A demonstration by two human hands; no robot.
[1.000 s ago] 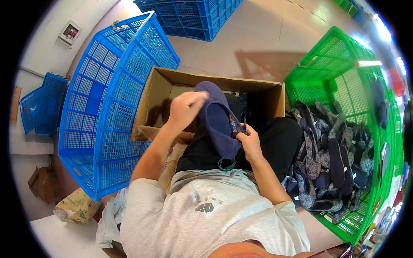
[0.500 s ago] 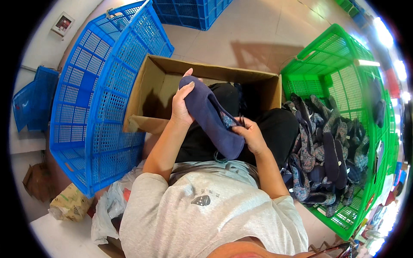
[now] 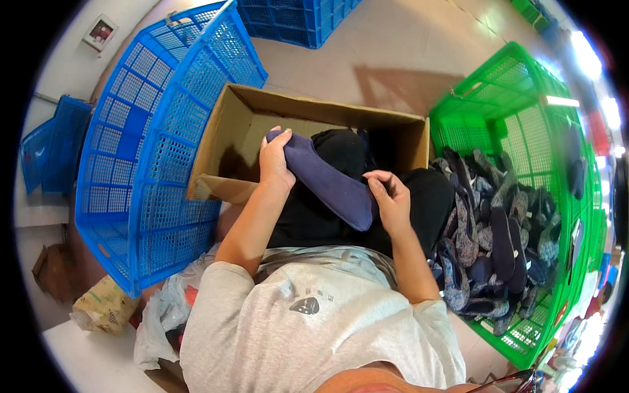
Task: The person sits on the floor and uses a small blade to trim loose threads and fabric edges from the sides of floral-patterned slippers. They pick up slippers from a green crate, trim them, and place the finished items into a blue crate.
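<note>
A navy cloth slipper (image 3: 327,183) lies aslant over my lap, its smooth sole or side turned up and its opening out of sight. My left hand (image 3: 275,160) is closed round its far left end, thumb on top. Close beside the slipper's near right end is my right hand (image 3: 391,196), with thumb and forefinger pinched together. Whatever might be between those fingertips is too small to make out. Under the slipper are my black-trousered legs (image 3: 419,196), with an open cardboard box (image 3: 262,101) just beyond them.
A green plastic crate (image 3: 517,131) on the right holds many navy and flowered slippers (image 3: 501,249). On the left a tall blue crate (image 3: 177,131) stands against the box, and another blue crate (image 3: 295,26) is at the back. Plastic bags (image 3: 164,314) lie at lower left.
The slipper has rolled over, so its opening and patterned lining no longer show. My right hand has come off the opening and drawn slightly right; my left hand has dropped a little.
</note>
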